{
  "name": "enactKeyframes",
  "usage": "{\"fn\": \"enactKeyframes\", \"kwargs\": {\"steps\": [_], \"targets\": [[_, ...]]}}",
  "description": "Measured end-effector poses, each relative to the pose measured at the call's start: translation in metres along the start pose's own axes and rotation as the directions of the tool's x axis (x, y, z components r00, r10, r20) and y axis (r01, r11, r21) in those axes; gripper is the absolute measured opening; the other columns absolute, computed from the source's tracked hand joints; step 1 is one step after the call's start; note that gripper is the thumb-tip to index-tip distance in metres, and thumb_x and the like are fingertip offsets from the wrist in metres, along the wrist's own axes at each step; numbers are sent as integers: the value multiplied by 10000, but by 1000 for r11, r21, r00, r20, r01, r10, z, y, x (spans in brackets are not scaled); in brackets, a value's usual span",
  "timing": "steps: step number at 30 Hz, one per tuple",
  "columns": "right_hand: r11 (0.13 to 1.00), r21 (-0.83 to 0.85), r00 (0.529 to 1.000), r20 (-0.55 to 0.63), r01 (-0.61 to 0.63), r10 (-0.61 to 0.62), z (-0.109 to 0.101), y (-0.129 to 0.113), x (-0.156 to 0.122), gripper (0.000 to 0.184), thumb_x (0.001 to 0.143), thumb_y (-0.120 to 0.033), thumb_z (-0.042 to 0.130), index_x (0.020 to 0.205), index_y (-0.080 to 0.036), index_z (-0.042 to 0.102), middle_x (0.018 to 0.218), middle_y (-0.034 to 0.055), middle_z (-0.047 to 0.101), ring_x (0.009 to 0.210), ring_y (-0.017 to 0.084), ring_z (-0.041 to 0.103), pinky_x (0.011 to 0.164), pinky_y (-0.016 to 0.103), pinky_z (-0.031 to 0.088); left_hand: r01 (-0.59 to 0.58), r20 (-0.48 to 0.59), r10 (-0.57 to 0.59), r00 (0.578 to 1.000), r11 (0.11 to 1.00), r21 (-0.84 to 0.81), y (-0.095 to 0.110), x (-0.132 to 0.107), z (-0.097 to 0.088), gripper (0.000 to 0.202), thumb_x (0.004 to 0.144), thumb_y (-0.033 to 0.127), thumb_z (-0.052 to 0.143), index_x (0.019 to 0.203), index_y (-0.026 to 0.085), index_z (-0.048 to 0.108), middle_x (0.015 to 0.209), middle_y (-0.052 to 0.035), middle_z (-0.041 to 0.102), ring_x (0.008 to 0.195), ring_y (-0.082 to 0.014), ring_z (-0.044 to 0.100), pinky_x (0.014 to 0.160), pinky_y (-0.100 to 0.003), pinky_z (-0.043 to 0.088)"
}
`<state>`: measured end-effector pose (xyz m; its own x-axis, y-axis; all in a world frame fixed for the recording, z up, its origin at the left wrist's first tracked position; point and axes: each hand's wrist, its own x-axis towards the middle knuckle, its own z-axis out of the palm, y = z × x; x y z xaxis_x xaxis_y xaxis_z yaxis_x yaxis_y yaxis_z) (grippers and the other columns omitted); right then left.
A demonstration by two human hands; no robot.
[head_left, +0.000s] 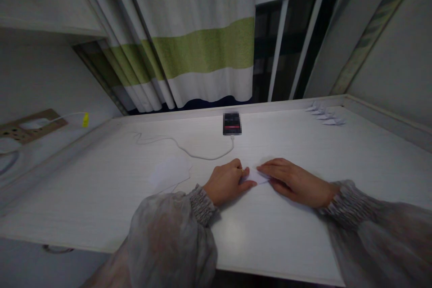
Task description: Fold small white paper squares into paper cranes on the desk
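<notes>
A small piece of white paper lies on the white desk between my two hands. My left hand rests on its left end with the fingers curled and the thumb pinching the paper. My right hand lies on its right end, fingers stretched together and pressing the paper down onto the desk. Most of the paper is hidden under the fingers.
A phone lies at the back middle with a white cable running left toward a wall socket. Several small folded paper pieces sit at the back right corner. More white sheets lie left of my hands. Curtains hang behind.
</notes>
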<state>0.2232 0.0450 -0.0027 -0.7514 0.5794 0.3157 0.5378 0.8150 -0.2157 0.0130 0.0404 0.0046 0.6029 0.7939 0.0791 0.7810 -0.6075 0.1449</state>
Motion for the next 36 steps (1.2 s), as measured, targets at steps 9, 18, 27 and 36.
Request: {"fn": "enactKeyframes", "kwargs": {"steps": [9,18,27,36], "targets": [[996,87,1000,16,14,-15,-8,0,-3,255,810,-141,410,964,-164,611,914,96,600,863,177,545,776,361,470,27,11,-26,1000,999,-47,2,0,0,404,803,496,370,1058,213,505,982,-38,490,814,-151,525,632,-264,428],[988,143,997,38,54,-60,-6,6,-5,275,804,-109,396,946,-167,623,942,91,576,894,163,536,792,323,466,-37,25,38,999,998,-49,1,1,2,380,823,445,365,1153,299,482,970,-31,464,795,-140,511,619,-252,412],[969,247,995,97,-10,-15,-6,12,-9,287,805,-143,409,1033,-173,582,983,82,551,911,154,521,810,317,445,-37,45,40,998,997,-61,-1,1,4,386,825,446,361,1154,291,491,971,-37,461,811,-141,503,634,-252,416],[978,209,990,136,15,-44,-10,6,-7,318,800,-152,425,1089,-168,556,1007,94,520,953,175,487,839,340,422,-50,11,51,999,997,-63,0,1,3,376,823,451,360,1134,297,508,951,-33,470,777,-135,507,610,-248,411]]}}
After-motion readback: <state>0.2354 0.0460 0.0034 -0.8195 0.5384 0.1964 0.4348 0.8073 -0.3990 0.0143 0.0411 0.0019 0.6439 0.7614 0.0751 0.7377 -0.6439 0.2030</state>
